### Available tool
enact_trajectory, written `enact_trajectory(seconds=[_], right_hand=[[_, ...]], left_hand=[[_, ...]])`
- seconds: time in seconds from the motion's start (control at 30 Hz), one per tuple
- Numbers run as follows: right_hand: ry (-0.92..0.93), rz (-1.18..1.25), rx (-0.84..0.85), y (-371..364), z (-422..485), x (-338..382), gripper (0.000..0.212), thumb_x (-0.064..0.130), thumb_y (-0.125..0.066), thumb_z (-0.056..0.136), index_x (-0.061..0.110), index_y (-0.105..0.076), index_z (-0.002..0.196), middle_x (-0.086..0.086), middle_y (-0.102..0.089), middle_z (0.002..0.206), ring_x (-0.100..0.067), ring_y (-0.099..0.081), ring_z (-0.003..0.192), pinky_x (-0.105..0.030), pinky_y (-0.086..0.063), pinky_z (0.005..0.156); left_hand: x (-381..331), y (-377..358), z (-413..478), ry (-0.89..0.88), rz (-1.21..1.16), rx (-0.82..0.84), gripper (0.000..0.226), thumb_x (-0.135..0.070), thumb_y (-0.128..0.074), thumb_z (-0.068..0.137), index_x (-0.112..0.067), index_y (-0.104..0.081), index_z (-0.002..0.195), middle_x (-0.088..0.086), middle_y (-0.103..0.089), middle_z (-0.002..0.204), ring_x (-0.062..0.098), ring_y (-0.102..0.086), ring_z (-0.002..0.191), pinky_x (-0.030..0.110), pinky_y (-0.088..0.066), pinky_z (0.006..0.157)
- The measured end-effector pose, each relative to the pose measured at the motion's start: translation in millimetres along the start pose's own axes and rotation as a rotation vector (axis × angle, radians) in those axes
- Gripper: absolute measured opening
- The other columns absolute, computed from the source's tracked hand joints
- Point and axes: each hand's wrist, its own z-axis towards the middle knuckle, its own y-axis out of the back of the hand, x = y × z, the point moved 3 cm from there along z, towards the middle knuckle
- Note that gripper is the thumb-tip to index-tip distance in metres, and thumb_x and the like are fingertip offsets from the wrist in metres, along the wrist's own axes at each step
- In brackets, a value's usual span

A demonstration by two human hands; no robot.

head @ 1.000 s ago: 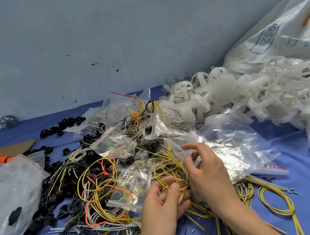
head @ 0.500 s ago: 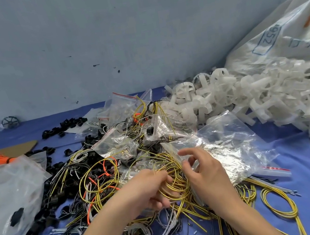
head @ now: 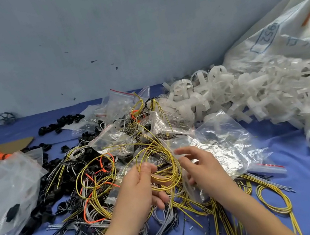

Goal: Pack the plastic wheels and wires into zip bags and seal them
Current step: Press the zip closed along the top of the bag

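A tangle of yellow, grey, black and orange wires [head: 100,188] covers the blue table in front of me. My left hand [head: 141,189] grips a looped bundle of yellow wires [head: 162,157] lifted above the pile. My right hand [head: 201,167] hovers just to its right with fingers spread and loosely bent, over a clear zip bag [head: 220,147]; whether it touches the bag I cannot tell. White plastic wheels [head: 249,97] lie heaped at the back right.
A large white sack [head: 283,34] spills the wheels at the far right. Small zip bags [head: 119,106] and black plastic parts [head: 60,122] lie behind the wires. A big clear bag [head: 5,193] sits at the left. A blue wall closes the back.
My left hand has lifted a loop of yellow wires out of the pile. My right hand has let go of the wires and spread its fingers.
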Motion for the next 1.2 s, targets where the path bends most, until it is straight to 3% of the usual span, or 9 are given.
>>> enact_trajectory(seconds=[0.1, 0.17, 0.33, 0.53, 0.77, 0.9, 1.0, 1.07, 1.2], right_hand=[[-0.042, -0.018, 0.041, 2, 2, -1, 0.021, 0.019, -0.058, 0.098, 0.034, -0.067, 0.109, 0.003, -0.065, 0.096, -0.006, -0.062, 0.053, -0.018, -0.049, 0.053], [-0.028, -0.098, 0.057, 2, 2, -2, 0.023, 0.021, -0.06, 0.097, 0.038, -0.065, 0.111, 0.007, -0.066, 0.096, -0.007, -0.066, 0.055, -0.017, -0.049, 0.052], [-0.004, -0.166, 0.07, -3, 2, -4, 0.026, 0.029, -0.065, 0.095, 0.036, -0.062, 0.121, 0.006, -0.068, 0.095, -0.013, -0.071, 0.065, -0.031, -0.059, 0.058], [0.043, -0.035, -0.136, 8, 0, 3, 0.032, 0.017, -0.062, 0.095, 0.038, -0.059, 0.118, 0.002, -0.066, 0.089, -0.01, -0.066, 0.063, -0.028, -0.055, 0.055], [0.283, -0.184, -0.239, 3, -10, 20, 0.03, 0.016, -0.063, 0.094, 0.034, -0.061, 0.117, 0.01, -0.065, 0.084, -0.004, -0.063, 0.074, -0.017, -0.049, 0.062], [0.37, -0.326, -0.242, -3, -14, 22, 0.033, 0.015, -0.063, 0.094, 0.035, -0.059, 0.119, 0.016, -0.06, 0.091, 0.0, -0.062, 0.077, -0.015, -0.048, 0.062], [0.417, -0.313, -0.282, -3, -16, 23, 0.035, 0.009, -0.064, 0.092, 0.034, -0.061, 0.116, 0.017, -0.059, 0.09, 0.006, -0.062, 0.073, -0.008, -0.044, 0.059], [0.4, -0.317, -0.29, -3, -14, 21, 0.035, 0.011, -0.064, 0.091, 0.036, -0.061, 0.116, 0.016, -0.06, 0.091, 0.0, -0.064, 0.072, -0.016, -0.049, 0.062], [0.419, -0.403, -0.309, -3, -16, 21, 0.035, 0.014, -0.064, 0.092, 0.036, -0.06, 0.119, 0.017, -0.059, 0.096, -0.002, -0.06, 0.079, -0.018, -0.047, 0.064]], left_hand=[[-3, 4, 0, 0.002, -0.048, -0.054, 0.028, -0.03, -0.038, 0.105, -0.009, -0.054, 0.099, 0.007, -0.071, 0.065, 0.025, -0.061, 0.048, 0.029, -0.046, 0.043], [-6, 5, 1, 0.024, -0.23, -0.07, 0.026, -0.028, -0.039, 0.104, -0.006, -0.054, 0.1, 0.012, -0.072, 0.071, 0.023, -0.063, 0.05, 0.028, -0.049, 0.042], [-8, -20, 8, 0.131, -0.608, -0.023, 0.024, -0.02, -0.039, 0.105, -0.002, -0.052, 0.098, 0.02, -0.072, 0.079, 0.028, -0.072, 0.066, 0.03, -0.059, 0.052], [15, -17, 15, 0.176, -0.262, -0.095, 0.026, -0.017, -0.039, 0.104, 0.002, -0.057, 0.098, 0.018, -0.075, 0.084, 0.026, -0.074, 0.08, 0.03, -0.059, 0.06], [8, -18, 6, -0.082, 0.134, -0.053, 0.03, -0.028, -0.035, 0.105, -0.012, -0.057, 0.092, 0.0, -0.075, 0.078, 0.017, -0.071, 0.068, 0.035, -0.059, 0.059], [6, -29, 6, -0.036, 0.077, -0.001, 0.027, -0.025, -0.036, 0.105, -0.011, -0.058, 0.098, -0.004, -0.075, 0.077, 0.008, -0.065, 0.058, 0.025, -0.055, 0.05], [4, -38, 6, 0.145, -0.204, 0.079, 0.026, -0.021, -0.038, 0.106, -0.004, -0.058, 0.107, 0.006, -0.076, 0.079, 0.017, -0.072, 0.068, 0.028, -0.058, 0.057], [2, -44, 5, 0.223, -0.342, 0.148, 0.027, -0.017, -0.036, 0.106, -0.003, -0.058, 0.11, 0.012, -0.076, 0.084, 0.021, -0.074, 0.075, 0.029, -0.059, 0.061], [4, -53, 9, 0.238, -0.302, 0.228, 0.032, -0.014, -0.036, 0.105, -0.006, -0.067, 0.103, 0.011, -0.076, 0.088, 0.015, -0.073, 0.078, 0.027, -0.058, 0.063]])
